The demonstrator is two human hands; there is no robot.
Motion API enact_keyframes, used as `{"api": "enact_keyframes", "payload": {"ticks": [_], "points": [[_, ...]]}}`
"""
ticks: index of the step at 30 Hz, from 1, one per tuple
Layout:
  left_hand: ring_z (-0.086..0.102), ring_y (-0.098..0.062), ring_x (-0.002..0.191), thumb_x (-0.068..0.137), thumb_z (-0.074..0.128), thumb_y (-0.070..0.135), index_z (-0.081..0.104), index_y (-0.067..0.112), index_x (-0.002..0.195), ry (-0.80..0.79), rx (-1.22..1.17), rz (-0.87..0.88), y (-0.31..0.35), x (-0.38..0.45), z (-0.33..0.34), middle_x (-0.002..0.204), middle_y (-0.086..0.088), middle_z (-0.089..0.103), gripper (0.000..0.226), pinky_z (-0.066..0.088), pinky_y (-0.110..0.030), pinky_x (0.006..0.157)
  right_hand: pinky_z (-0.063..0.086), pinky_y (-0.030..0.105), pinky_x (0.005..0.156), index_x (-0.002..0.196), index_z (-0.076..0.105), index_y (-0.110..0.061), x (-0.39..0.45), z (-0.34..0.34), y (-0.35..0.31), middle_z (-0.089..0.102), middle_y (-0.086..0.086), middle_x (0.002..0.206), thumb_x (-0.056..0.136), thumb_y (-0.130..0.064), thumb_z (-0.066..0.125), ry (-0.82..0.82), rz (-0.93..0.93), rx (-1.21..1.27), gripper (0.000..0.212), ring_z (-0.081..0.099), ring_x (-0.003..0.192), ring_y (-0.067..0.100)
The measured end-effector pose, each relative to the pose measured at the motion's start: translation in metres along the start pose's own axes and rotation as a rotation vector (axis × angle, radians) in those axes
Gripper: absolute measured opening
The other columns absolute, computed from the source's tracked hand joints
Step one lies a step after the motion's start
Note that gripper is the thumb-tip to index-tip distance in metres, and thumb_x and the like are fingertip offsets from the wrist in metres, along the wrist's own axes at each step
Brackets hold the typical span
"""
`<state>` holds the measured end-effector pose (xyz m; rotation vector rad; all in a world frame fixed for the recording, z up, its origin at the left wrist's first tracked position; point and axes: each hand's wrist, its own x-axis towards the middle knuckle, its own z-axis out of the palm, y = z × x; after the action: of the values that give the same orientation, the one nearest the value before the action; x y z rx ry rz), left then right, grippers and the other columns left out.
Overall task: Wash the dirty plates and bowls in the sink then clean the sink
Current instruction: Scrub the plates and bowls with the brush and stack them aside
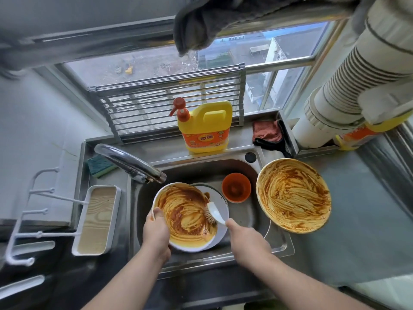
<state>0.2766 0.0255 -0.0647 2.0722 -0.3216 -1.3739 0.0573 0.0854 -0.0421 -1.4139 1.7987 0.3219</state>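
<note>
My left hand (156, 231) grips the left rim of a white plate (185, 217) smeared with orange-brown sauce, held tilted over the steel sink (277, 240). My right hand (245, 238) holds a white-handled dish brush (214, 214), its bristles on the plate's right side. Under this plate lies another white plate (220, 198). A small orange bowl (236, 186) stands in the sink behind them. A second sauce-smeared plate (292, 194) rests on the sink's right rim and the counter.
The faucet (129, 162) reaches over the sink from the left. A yellow detergent jug (205, 126) stands on the back ledge, a green sponge (99, 165) back left, a red cloth (267, 130) back right. A white rack with a wooden tray (98, 220) sits left.
</note>
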Motion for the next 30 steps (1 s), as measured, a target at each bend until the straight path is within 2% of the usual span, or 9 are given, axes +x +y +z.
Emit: {"api": "enact_keyframes", "payload": {"ticks": [4, 7, 10, 12, 18, 20, 23, 26, 30], "points": [[0.070, -0.037, 0.110, 0.107, 0.031, 0.061, 0.058, 0.036, 0.116, -0.138, -0.030, -0.051, -0.005, -0.015, 0.006, 0.118, -0.012, 0.072, 0.038, 0.056, -0.063, 0.098, 0.053, 0.041, 0.064, 0.132, 0.032, -0.040, 0.031, -0.027, -0.033, 0.066, 0.008, 0.100, 0.101, -0.010, 0.039, 0.109, -0.079, 0.050, 0.044, 0.064, 0.085, 0.033], [0.074, -0.037, 0.103, 0.107, 0.027, 0.062, 0.054, 0.030, 0.127, -0.152, -0.047, -0.083, 0.003, -0.019, 0.016, 0.113, -0.014, 0.075, 0.046, 0.059, -0.061, 0.093, 0.049, 0.042, 0.065, 0.138, 0.033, -0.037, 0.020, -0.032, -0.070, 0.063, 0.008, 0.100, 0.104, -0.012, 0.037, 0.087, -0.169, 0.097, 0.042, 0.061, 0.087, 0.032], [0.075, -0.040, 0.095, 0.106, 0.022, 0.068, 0.053, 0.033, 0.127, -0.134, -0.048, -0.154, 0.016, -0.016, 0.018, 0.110, -0.016, 0.075, 0.052, 0.063, -0.059, 0.072, 0.054, 0.045, 0.074, 0.129, 0.039, -0.040, -0.009, -0.020, -0.087, 0.066, 0.010, 0.106, 0.110, -0.025, 0.036, 0.005, -0.238, 0.231, 0.024, 0.063, 0.091, 0.033], [0.074, -0.040, 0.097, 0.104, 0.019, 0.071, 0.052, 0.033, 0.130, -0.129, -0.040, -0.174, 0.017, -0.011, 0.016, 0.112, -0.017, 0.073, 0.056, 0.063, -0.058, 0.071, 0.059, 0.049, 0.078, 0.125, 0.039, -0.039, -0.022, -0.014, -0.088, 0.068, 0.010, 0.108, 0.112, -0.029, 0.035, -0.009, -0.265, 0.295, 0.017, 0.066, 0.093, 0.033], [0.076, -0.038, 0.095, 0.106, 0.020, 0.066, 0.050, 0.032, 0.135, -0.168, -0.047, -0.156, 0.010, -0.030, 0.028, 0.109, -0.015, 0.076, 0.054, 0.064, -0.055, 0.071, 0.056, 0.046, 0.086, 0.127, 0.043, -0.039, 0.004, -0.023, -0.080, 0.067, 0.008, 0.115, 0.110, -0.028, 0.032, 0.031, -0.137, 0.405, 0.023, 0.064, 0.100, 0.030], [0.072, -0.041, 0.101, 0.103, 0.018, 0.072, 0.046, 0.035, 0.142, -0.162, -0.077, -0.187, 0.016, -0.025, 0.027, 0.115, -0.018, 0.073, 0.061, 0.063, -0.057, 0.073, 0.052, 0.041, 0.085, 0.129, 0.046, -0.039, -0.012, -0.016, -0.080, 0.066, 0.009, 0.119, 0.111, -0.032, 0.033, -0.032, -0.192, 0.414, 0.023, 0.063, 0.104, 0.030], [0.068, -0.043, 0.102, 0.105, 0.022, 0.070, 0.037, 0.040, 0.151, -0.100, -0.106, -0.200, 0.026, -0.009, 0.022, 0.126, -0.015, 0.064, 0.058, 0.061, -0.063, 0.075, 0.052, 0.046, 0.084, 0.123, 0.045, -0.038, -0.041, -0.005, -0.062, 0.069, 0.016, 0.113, 0.108, -0.031, 0.034, -0.066, -0.262, 0.351, 0.019, 0.064, 0.103, 0.041], [0.068, -0.036, 0.097, 0.111, 0.031, 0.055, 0.047, 0.036, 0.144, -0.060, -0.099, -0.093, 0.034, -0.003, 0.019, 0.119, -0.010, 0.066, 0.041, 0.061, -0.055, 0.073, 0.054, 0.053, 0.076, 0.122, 0.039, -0.039, -0.045, 0.001, -0.017, 0.069, 0.015, 0.099, 0.109, -0.031, 0.031, -0.048, -0.192, 0.194, 0.017, 0.064, 0.092, 0.044], [0.070, -0.034, 0.099, 0.111, 0.032, 0.054, 0.055, 0.031, 0.130, -0.053, -0.067, -0.024, 0.034, 0.000, 0.017, 0.114, -0.009, 0.069, 0.038, 0.061, -0.055, 0.079, 0.056, 0.049, 0.067, 0.119, 0.036, -0.038, -0.018, -0.010, 0.028, 0.067, 0.011, 0.088, 0.104, -0.014, 0.031, 0.038, -0.034, 0.042, 0.029, 0.066, 0.080, 0.039]]}}
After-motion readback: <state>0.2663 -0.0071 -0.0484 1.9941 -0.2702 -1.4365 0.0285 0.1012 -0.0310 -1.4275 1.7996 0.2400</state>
